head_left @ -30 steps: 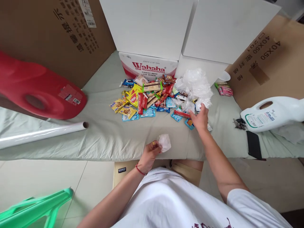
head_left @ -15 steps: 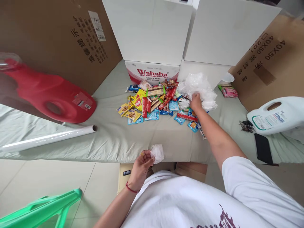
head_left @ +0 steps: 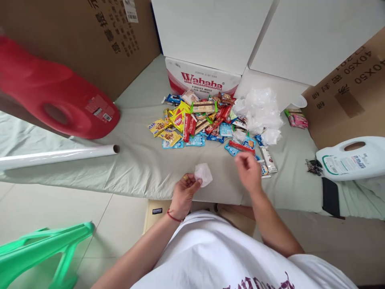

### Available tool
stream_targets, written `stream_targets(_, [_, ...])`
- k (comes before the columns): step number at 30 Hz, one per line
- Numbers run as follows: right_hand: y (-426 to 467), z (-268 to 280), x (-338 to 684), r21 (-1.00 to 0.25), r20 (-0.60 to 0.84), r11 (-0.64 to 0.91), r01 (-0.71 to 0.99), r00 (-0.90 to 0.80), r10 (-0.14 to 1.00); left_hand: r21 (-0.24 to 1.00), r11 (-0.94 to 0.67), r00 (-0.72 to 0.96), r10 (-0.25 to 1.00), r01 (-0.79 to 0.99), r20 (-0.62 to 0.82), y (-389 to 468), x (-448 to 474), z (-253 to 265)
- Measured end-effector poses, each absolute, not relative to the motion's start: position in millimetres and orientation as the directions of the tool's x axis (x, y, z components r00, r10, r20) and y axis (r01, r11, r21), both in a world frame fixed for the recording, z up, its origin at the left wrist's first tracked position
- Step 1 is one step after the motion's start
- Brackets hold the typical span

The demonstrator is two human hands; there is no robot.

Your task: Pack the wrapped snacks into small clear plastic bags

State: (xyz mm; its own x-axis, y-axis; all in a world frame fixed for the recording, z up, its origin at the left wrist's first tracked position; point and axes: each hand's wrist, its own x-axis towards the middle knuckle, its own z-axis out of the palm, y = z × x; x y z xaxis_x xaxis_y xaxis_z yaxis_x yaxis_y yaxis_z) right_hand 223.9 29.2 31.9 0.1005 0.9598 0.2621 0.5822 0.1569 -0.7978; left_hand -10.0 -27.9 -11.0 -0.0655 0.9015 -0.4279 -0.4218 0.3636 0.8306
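Between the thumb and fingers of my left hand [head_left: 184,192] is a small folded plastic bag [head_left: 203,175], translucent white, held above the cloth near the front edge. My right hand [head_left: 249,170] is in the air to the right of it, its fingers curled but smeared by motion. No object shows in it, though its inner side is partly hidden. Just beyond it lie a red-wrapped bar [head_left: 241,147] and a white-wrapped bar [head_left: 268,159]. A heap of wrapped snacks [head_left: 201,124] spreads behind, with a pile of clear plastic bags [head_left: 261,109] at its right.
A Wahaha carton [head_left: 202,80] stands at the back under white boxes. On the left are a red jug [head_left: 60,100] and a white roll [head_left: 60,157]. On the right are a white jug [head_left: 355,158], keys [head_left: 314,166] and a black phone [head_left: 330,196]. A green stool [head_left: 51,245] stands on the floor.
My right hand has drawn back from the bag pile toward me. A white-wrapped bar is now in plain view at the right. My left hand keeps hold of the plastic bag; the view has shifted.
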Motion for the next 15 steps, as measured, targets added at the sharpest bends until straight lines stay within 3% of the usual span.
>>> stream_targets(1, [10, 23, 206, -0.849, 0.171, 0.185, 0.496, -0.074, 0.982, 0.829, 0.367, -0.049, 0.904, -0.422, -0.425, -25, -6, -11])
stream_targets(3, [-18, 4, 179, -0.909, 0.093, 0.167, 0.381, -0.206, 0.974, 0.821, 0.385, 0.002, 0.906, -0.42, -0.424, -20, 1, -12])
stream_targets(7, [-30, -21, 160, -0.989, -0.093, -0.083, 0.119, -0.084, 0.992, 0.793, 0.432, 0.077, 0.892, -0.43, -0.445, -18, 9, -15])
stream_targets(10, [-26, -27, 166, -0.969, -0.234, -0.238, -0.073, -0.057, 0.971, 0.777, 0.451, 0.085, 0.882, -0.44, -0.464, -19, 12, -18])
stream_targets(15, [-24, -31, 180, -0.963, -0.238, -0.229, -0.141, 0.051, 0.97, 0.752, 0.475, 0.1, 0.867, -0.457, -0.487, -20, 12, -14])
